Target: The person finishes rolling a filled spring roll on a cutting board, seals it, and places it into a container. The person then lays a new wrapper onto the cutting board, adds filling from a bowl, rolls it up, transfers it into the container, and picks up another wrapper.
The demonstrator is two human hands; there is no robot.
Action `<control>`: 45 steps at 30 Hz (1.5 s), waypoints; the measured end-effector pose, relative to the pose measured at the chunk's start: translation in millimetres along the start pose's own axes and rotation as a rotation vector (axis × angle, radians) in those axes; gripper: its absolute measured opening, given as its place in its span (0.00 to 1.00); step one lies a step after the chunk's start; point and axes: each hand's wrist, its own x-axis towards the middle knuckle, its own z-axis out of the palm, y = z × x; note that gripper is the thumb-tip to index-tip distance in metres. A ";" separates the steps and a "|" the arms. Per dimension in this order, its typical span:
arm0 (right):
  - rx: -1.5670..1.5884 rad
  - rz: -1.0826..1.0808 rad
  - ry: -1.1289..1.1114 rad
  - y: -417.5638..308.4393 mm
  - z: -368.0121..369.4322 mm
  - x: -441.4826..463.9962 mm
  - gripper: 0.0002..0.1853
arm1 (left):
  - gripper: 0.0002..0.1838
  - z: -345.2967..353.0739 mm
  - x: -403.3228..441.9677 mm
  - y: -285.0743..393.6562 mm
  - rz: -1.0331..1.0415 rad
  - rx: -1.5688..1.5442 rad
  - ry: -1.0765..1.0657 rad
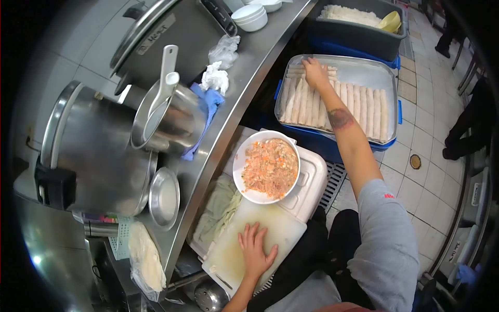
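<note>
My left hand lies flat on a white cutting board, fingers spread, holding nothing. My right hand reaches over a metal tray of pale, uncooked rolls. Its fingers are apart and touch the rolls at the tray's far left end, where a few lie crosswise above the long row. The hand hides part of those crosswise rolls. Between my two hands stands a white bowl of orange-pink minced filling, just beyond the board.
Folded greenish cloth or wrappers lie left of the board. On the steel counter are a pot with a ladle, a small metal bowl and bagged dough-like sheets. A dark bin of white grains stands behind the tray. People's legs show at right.
</note>
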 end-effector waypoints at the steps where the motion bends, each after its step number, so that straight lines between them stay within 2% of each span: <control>1: 0.048 -0.013 0.088 -6.4 -13.3 -16.5 0.22 | 0.32 0.6 -0.5 -0.9 0.009 -0.004 0.015; 4: 0.394 -0.053 0.242 -24.2 -80.1 -95.8 0.23 | 0.31 1.3 -5.5 -1.0 0.027 -0.001 0.048; 6: 0.485 -0.005 0.311 -35.2 -126.8 -167.1 0.20 | 0.31 2.0 -3.8 -2.2 0.045 0.007 0.077; 8: 0.555 0.131 0.308 -57.1 -174.8 -245.3 0.17 | 0.31 4.4 -6.9 -4.3 0.054 0.016 0.100; 12: 0.550 0.167 0.289 -79.9 -219.5 -376.5 0.16 | 0.30 9.7 -9.1 -13.7 0.092 0.001 0.160; 15: 0.548 0.262 0.179 -94.3 -252.7 -443.7 0.16 | 0.29 12.0 -5.3 -22.3 0.102 -0.011 0.159; 17: 0.505 0.198 0.129 -84.3 -264.5 -470.5 0.16 | 0.29 11.5 -2.8 -28.9 0.100 -0.010 0.167; 21: 0.432 0.065 0.042 -59.3 -288.7 -495.0 0.16 | 0.30 13.0 -6.0 -39.9 0.102 -0.049 0.156; 23: 0.386 0.070 0.037 -51.7 -296.0 -505.5 0.16 | 0.30 8.1 -3.8 -41.1 0.112 -0.076 0.144; 26: 0.351 0.088 0.033 -49.6 -307.8 -521.6 0.16 | 0.29 17.3 -3.7 -47.2 0.142 -0.094 0.269; 29: 0.331 0.081 0.034 -45.8 -303.7 -535.1 0.16 | 0.26 -6.4 -24.8 -39.3 0.295 -0.112 0.428; 30: 0.316 0.079 0.037 -43.4 -301.5 -537.9 0.16 | 0.22 -30.7 -39.1 -28.2 0.326 -0.133 0.522; 33: 0.309 0.120 0.023 -44.5 -303.2 -538.1 0.16 | 0.18 -100.9 -70.2 -38.7 0.322 -0.140 0.811; 34: 0.310 0.104 0.027 -44.0 -302.0 -533.5 0.16 | 0.16 -130.6 -78.8 -48.7 0.272 -0.076 0.971; 36: 0.306 0.082 0.029 -38.3 -301.8 -526.8 0.16 | 0.13 -186.9 -98.1 -79.4 0.047 0.040 1.098; 37: 0.300 0.062 0.034 -37.3 -302.6 -521.6 0.16 | 0.11 -210.8 -111.0 -94.3 -0.053 0.095 1.112; 38: 0.294 0.044 0.042 -37.5 -303.0 -515.2 0.16 | 0.12 -225.3 -122.8 -121.0 -0.157 0.108 1.036; 40: 0.302 0.040 0.057 -37.6 -301.7 -506.7 0.15 | 0.13 -243.8 -149.5 -169.1 -0.359 -0.131 0.709; 41: 0.311 0.044 0.063 -39.4 -301.4 -504.8 0.15 | 0.12 -247.8 -159.0 -187.6 -0.323 -0.141 0.631; 43: 0.326 0.053 0.070 -43.1 -300.3 -503.3 0.14 | 0.11 -249.5 -165.3 -196.1 -0.232 -0.247 0.641; 45: 0.336 0.031 0.038 -51.0 -299.8 -505.8 0.14 | 0.10 -256.5 -162.9 -194.5 -0.184 -0.123 0.585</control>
